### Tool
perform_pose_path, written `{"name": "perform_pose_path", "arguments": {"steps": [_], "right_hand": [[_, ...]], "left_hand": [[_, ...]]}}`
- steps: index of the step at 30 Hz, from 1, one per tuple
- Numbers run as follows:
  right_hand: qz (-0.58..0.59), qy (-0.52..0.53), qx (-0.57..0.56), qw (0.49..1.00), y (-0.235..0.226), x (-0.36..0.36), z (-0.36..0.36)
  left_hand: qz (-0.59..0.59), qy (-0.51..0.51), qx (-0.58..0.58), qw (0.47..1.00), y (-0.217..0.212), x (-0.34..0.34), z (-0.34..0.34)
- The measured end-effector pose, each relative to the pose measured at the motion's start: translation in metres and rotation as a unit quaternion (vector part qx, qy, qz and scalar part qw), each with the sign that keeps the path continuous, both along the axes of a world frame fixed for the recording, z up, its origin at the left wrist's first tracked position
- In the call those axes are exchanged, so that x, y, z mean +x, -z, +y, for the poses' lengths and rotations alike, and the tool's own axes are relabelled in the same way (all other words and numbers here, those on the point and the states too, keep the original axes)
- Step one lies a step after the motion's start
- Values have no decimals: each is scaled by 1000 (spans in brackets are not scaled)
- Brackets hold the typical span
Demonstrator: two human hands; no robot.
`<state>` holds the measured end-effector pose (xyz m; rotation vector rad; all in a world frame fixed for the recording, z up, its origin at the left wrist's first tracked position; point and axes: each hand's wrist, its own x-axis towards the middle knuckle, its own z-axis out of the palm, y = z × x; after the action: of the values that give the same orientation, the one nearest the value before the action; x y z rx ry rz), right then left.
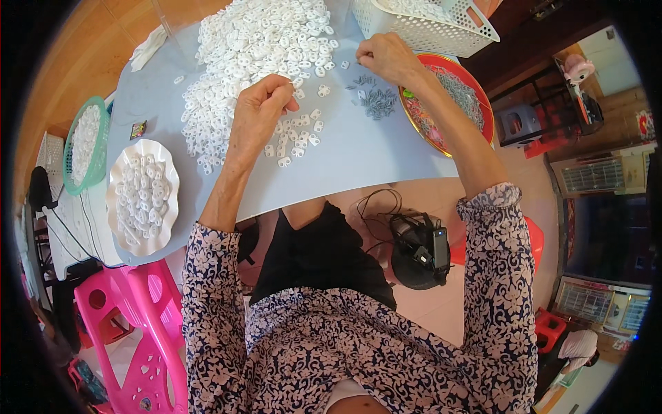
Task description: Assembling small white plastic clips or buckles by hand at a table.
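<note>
Across the pale blue-grey table [376, 148], small loose white pieces [298, 152] lie beside a large white heap [265, 41] on the far side. The left hand [262, 100] is over them, fingers curled inward; whether they grip anything, I cannot tell. Farther right, the right hand [392, 58] bends its fingers close together beyond some small grey pieces [378, 103]; their hold is likewise unclear. A red-rimmed bowl [487, 114] sits right, below that forearm, a white basket [441, 40] far right, and a scalloped dish [173, 183] of white pieces near left.

Left hand [264, 98] curled in, upper centre of the frame; right hand [390, 56], up top and right of centre, folded too; bare forearms [452, 114] slanting inward.
</note>
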<state>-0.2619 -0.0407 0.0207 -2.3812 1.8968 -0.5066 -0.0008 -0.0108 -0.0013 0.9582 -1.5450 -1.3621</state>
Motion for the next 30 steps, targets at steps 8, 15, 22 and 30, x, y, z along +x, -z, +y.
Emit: {"name": "perform_pose_path", "arguments": {"steps": [8, 15, 22, 30], "right_hand": [[113, -10, -9, 993, 6, 11, -14], [127, -2, -10, 992, -3, 16, -8], [-411, -18, 90, 907, -3, 86, 59], [-517, 11, 25, 855, 43, 82, 82]], "left_hand": [[-10, 10, 5, 1000, 4, 0, 0], [-3, 20, -5, 1000, 3, 0, -3], [24, 0, 4, 1000, 1, 5, 0], [69, -3, 23, 997, 0, 4, 0]]}}
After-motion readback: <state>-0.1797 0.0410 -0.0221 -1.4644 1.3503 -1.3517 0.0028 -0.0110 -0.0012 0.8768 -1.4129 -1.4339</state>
